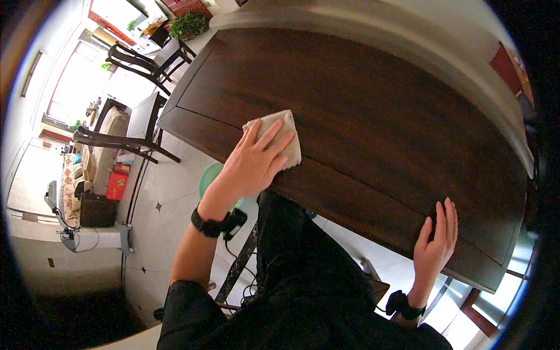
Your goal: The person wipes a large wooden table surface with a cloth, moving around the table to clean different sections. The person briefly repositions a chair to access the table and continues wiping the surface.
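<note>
My left hand [258,159] lies palm down on a folded beige cloth [294,146], its fingers spread over the cloth. The cloth rests flat on a dark brown wooden table [358,109], across a seam near the table's near edge. Farther right, my right hand [437,236] touches the tabletop near the same edge, fingers extended and holding nothing visible. Both wrists wear black straps; a small black device [235,223] with a cable sits at the left one. Part of a light green basin [210,177] shows below the table edge, partly hidden by my left forearm.
Two dark wooden chairs [142,124] [164,59] stand left of the table. Behind them are a patterned sofa [70,183], a red bag [117,184] and a potted plant [188,26]. Loose cables [249,291] hang beside my body. A pale curved surface [393,41] borders the table's far side.
</note>
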`<state>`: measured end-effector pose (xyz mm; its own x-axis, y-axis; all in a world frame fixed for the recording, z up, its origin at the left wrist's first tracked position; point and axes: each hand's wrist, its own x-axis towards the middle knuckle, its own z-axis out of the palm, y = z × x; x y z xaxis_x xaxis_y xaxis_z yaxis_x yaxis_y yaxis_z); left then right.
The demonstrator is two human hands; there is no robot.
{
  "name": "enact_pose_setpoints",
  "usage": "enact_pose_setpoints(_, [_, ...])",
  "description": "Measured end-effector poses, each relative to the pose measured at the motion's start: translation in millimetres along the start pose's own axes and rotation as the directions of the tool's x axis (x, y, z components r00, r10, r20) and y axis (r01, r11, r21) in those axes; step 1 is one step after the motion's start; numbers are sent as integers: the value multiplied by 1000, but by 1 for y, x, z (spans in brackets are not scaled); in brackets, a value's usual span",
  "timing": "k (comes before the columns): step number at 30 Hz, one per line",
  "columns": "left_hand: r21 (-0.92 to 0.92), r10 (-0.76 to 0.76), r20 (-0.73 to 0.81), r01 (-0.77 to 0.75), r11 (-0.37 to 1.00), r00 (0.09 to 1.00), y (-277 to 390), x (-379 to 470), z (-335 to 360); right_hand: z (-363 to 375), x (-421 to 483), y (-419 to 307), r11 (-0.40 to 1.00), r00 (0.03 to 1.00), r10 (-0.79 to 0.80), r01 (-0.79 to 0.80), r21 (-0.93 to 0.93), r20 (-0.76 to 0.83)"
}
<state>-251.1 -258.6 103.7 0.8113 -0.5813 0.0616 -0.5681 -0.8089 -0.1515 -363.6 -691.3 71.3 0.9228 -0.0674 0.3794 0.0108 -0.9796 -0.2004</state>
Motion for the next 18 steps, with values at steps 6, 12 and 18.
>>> enact_pose_setpoints(6, [243,159,-111,-128,962,981,-68,76,34,2,-2,2,1000,1000,-15,15,5,-28])
enact_pose_setpoints(12, [282,94,-85,-66,957,992,-67,89,38,3,-4,5,999,998,-7,9,38,-62])
enact_pose_setpoints(18, [209,153,-39,-141,968,988,1,-10,4,-55,8,-40,769,990,-61,126,627,-124])
